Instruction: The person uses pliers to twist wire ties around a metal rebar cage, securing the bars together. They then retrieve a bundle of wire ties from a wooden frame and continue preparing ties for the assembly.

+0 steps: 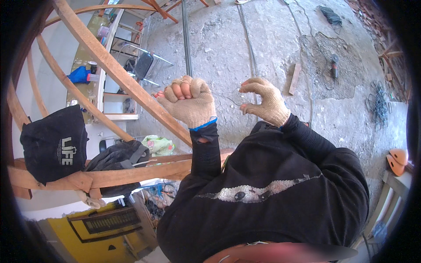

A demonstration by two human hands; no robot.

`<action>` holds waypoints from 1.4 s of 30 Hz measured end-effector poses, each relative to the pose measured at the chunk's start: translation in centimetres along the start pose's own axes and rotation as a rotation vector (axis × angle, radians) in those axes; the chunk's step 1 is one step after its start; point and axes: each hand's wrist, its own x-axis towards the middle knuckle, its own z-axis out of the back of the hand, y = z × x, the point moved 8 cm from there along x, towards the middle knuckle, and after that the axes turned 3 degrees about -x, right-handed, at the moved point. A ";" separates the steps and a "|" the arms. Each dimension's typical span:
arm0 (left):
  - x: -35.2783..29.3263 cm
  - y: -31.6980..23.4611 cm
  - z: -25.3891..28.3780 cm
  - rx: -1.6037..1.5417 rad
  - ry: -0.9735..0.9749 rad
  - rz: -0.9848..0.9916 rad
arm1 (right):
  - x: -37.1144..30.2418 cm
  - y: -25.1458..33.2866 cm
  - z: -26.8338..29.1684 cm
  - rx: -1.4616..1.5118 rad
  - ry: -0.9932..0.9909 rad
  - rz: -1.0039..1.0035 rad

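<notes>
Gloved hands stood apart: the left hand [193,100], at eleven o'clock, was fisted on a wire [226,94]; the right hand [266,101], at two, curved with thumb and fingers spread. Thin, dark and loosely bent, the wire spanned twelve o'clock, above grey concrete floor [219,48].

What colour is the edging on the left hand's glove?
The edging is blue, best seen in the head view.
</notes>
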 end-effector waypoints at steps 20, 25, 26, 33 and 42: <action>1.0 -3.6 -0.3 0.169 -0.148 -0.220 | -4.9 -4.0 -4.0 0.929 0.591 -0.706; 1.0 -3.1 -0.7 0.090 -0.085 -0.164 | -5.6 -5.8 -4.6 0.907 0.384 -0.832; 1.0 -2.9 -1.0 0.065 -0.063 -0.140 | -6.0 -6.5 -4.6 0.965 0.335 -0.933; 0.4 -1.5 -3.6 0.061 0.115 0.016 | -4.3 -6.9 -3.2 0.478 0.346 -0.650; 0.9 -7.8 -6.5 0.141 0.270 -0.209 | -3.9 -10.9 1.8 0.439 0.494 -0.611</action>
